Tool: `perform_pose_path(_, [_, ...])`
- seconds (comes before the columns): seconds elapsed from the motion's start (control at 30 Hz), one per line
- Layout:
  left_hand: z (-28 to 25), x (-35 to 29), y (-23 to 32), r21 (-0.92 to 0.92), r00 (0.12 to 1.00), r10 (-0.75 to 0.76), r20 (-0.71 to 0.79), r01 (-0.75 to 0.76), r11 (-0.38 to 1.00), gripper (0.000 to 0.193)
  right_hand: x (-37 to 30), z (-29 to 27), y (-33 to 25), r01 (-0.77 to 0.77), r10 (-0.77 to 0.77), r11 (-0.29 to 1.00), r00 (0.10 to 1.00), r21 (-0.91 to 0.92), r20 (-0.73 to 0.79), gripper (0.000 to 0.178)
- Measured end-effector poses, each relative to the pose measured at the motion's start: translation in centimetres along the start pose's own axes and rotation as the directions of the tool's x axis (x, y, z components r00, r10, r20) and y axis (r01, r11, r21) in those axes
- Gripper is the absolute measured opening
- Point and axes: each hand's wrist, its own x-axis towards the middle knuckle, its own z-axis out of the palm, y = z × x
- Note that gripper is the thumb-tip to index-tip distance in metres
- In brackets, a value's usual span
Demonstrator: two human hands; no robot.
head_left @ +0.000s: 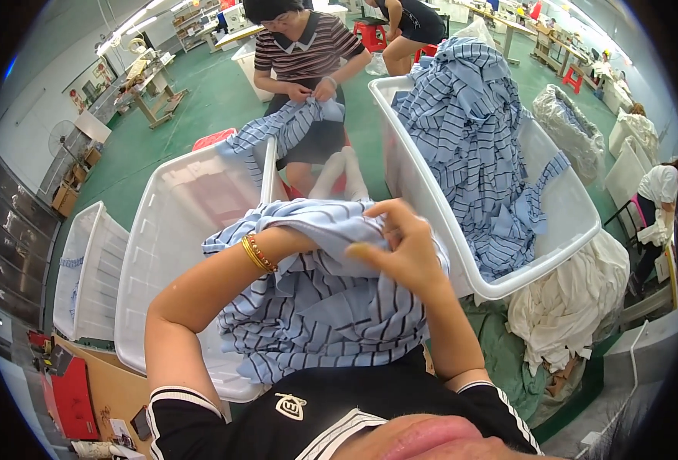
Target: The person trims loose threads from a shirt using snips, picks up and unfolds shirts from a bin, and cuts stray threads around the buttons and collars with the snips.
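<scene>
A heap of light blue cloth with dark stripes (323, 322) rests against my front. My left forearm (208, 284), wearing bracelets (257, 254), reaches in under a fold of this cloth. The fold covers my left hand, so its fingers are hidden. Over the right side of the same fold is my right hand (408, 249), slightly blurred, its thumb and fingers spread apart. Nothing shows between those fingers, and whether they touch the cloth is unclear.
On my left stands a white plastic bin (178, 192). A larger white bin (461, 264) on the right holds piled striped cloth (469, 138). Opposite me, a seated person (300, 61) handles another striped piece (285, 126). White cloth (569, 299) lies heaped near right.
</scene>
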Motion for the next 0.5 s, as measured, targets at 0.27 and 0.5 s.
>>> perform_pose_path(0.27, [-4.6,-2.3,5.5,0.114,0.945,-0.078,0.317,0.044,0.993,0.047,0.5,1.9,2.0,0.123,-0.09,0.982,0.971,-0.141,0.223,0.02])
perform_pose_path(0.5, [-11.3,-9.9,6.1,-0.771,0.877,-0.473,0.084,0.358,0.527,0.036,1.6,-3.5,9.7,-0.222,0.337,0.879,0.915,0.423,-0.221,0.007])
